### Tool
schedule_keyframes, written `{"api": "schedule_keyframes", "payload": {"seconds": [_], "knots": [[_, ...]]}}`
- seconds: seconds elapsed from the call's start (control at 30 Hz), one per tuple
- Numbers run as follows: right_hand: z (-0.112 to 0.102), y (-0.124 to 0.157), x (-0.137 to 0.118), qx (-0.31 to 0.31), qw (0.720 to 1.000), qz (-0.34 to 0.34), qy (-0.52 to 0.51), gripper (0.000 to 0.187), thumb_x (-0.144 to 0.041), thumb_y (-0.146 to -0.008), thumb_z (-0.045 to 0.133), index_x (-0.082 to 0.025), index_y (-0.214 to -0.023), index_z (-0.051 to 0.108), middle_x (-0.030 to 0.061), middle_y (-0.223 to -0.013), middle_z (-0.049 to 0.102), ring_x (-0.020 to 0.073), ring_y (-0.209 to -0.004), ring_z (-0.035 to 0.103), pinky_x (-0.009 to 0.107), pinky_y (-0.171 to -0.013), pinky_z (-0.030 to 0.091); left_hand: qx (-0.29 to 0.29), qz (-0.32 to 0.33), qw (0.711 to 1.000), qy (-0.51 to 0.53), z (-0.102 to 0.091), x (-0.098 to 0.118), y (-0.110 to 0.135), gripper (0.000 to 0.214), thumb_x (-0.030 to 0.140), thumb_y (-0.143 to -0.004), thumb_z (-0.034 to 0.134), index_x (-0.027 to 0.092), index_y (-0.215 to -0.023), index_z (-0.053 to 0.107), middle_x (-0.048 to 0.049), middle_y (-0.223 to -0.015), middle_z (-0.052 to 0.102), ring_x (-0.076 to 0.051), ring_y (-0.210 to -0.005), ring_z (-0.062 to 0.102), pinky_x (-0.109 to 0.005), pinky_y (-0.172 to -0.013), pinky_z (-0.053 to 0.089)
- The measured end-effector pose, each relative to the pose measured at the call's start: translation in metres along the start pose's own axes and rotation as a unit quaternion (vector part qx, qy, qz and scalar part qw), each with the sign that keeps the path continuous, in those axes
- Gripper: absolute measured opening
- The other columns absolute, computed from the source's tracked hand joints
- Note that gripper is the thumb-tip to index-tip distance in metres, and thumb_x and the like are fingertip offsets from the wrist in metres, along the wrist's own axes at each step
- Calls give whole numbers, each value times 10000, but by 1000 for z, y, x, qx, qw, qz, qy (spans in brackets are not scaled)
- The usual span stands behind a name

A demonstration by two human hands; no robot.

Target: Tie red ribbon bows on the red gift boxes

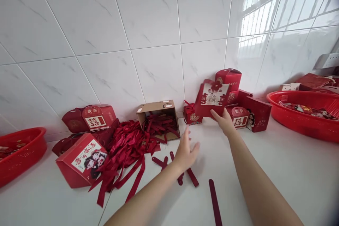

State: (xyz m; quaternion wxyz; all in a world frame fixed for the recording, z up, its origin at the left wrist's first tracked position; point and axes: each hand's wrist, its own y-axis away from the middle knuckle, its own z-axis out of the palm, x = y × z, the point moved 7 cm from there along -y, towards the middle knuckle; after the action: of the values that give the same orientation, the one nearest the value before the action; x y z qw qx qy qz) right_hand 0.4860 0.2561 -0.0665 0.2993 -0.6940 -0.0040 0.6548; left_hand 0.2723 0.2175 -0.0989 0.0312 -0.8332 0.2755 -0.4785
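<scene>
Red printed box [212, 95] is hanging above the smooth white tabletop [196, 204], right of centre, its flat panel showing a pale rectangle of figures and lettering. Nearest the viewer, a flat, round-ended dark red strip [215, 201] is lying straight, its lower end running out of view. Beyond it, similar loose strips [192, 177] are crossing, partly covered by the left arm. Above them the left hand [186, 153] is hovering, its grip standing open. Satiny ribbons [124, 141] are spilling in a tangle to the left, lapping a slant-sided red carton [79, 160]. Farther back, a brown cardboard box [156, 107] is gaping forward, crammed with more strips. The right hand [224, 122] is holding the printed box, its grip pinching the lower edge, thumb in front, other fingers hidden behind. Beyond, glossy red boxes [233, 77] are standing partly concealed. Red plastic baskets [304, 127] are running off both sides, their contents proving hard to make out. Grey-veined tiles [153, 7] are lining the wall.
</scene>
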Motion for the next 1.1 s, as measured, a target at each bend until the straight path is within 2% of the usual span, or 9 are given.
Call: {"api": "schedule_keyframes", "payload": {"seconds": [0.1, 0.2, 0.27, 0.43, 0.7, 0.87, 0.97, 1.1], "knots": [[-21, 3, 43, 36, 997, 39, 56, 546, -435, -815, 607, -192, -1282, 463, 105, -1292, 575, 223, -1170, 552, 413, -1004, 446, -55, 8, 998, -33, 21, -11, 14, 718, 244, -836, 542, 194, -1472, 213, -169, -1445, 367, -278, -1292, 412, -475, -1069, 364], [-24, 8, 77, 32, 987, 94, 129, 408, -355, -792, 683, -141, -1125, 584, 102, -1098, 658, 237, -1026, 616, 460, -949, 462, -90, 23, 994, -62, 28, -15, 19, 631, 214, -820, 530, 219, -1420, 334, -130, -1406, 419, -278, -1325, 359, -474, -1112, 308], [-24, 9, 87, 30, 979, 111, 166, 333, -342, -838, 655, -131, -1089, 604, 82, -1053, 654, 217, -980, 622, 457, -916, 474, -106, 33, 991, -78, 30, -14, 18, 572, 209, -817, 521, 238, -1375, 398, -112, -1377, 449, -279, -1305, 376, -471, -1104, 317], [-34, 3, 83, 55, 975, 82, 197, 272, -347, -901, 585, -126, -1057, 612, 57, -1026, 642, 178, -921, 626, 392, -840, 515, -120, 49, 986, -107, 32, -12, 17, 510, 193, -811, 502, 233, -1317, 452, -113, -1328, 485, -288, -1264, 409, -489, -1082, 331], [-54, 10, 57, 214, 951, 5, 225, 338, -386, -927, 515, -124, -1128, 589, 82, -1052, 650, 193, -970, 616, 407, -896, 477, -129, 54, 982, -123, 30, -8, 20, 483, 199, -829, 479, 203, -1310, 442, -123, -1308, 499, -287, -1235, 426, -483, -1058, 361], [-58, 12, 51, 265, 933, -3, 242, 428, -402, -924, 437, -100, -1209, 542, 154, -1154, 625, 221, -1048, 586, 367, -945, 441, -133, 55, 981, -131, 31, -7, 20, 475, 202, -834, 476, 210, -1307, 443, -119, -1304, 502, -285, -1235, 425, -481, -1057, 361], [-56, 10, 56, 266, 931, -3, 249, 396, -369, -935, 461, -108, -1226, 526, 147, -1203, 594, 230, -1109, 560, 409, -972, 427, -135, 54, 980, -137, 32, -8, 20, 484, 206, -834, 476, 187, -1316, 435, -128, -1307, 500, -285, -1234, 424, -474, -1060, 358], [-42, 5, 74, 199, 946, 11, 255, 283, -335, -918, 555, -135, -1116, 589, 77, -1121, 618, 199, -1012, 604, 422, -893, 490, -134, 50, 979, -144, 31, -8, 20, 554, 205, -837, 469, 167, -1377, 352, -136, -1340, 478, -288, -1252, 408, -482, -1065, 347]]}}
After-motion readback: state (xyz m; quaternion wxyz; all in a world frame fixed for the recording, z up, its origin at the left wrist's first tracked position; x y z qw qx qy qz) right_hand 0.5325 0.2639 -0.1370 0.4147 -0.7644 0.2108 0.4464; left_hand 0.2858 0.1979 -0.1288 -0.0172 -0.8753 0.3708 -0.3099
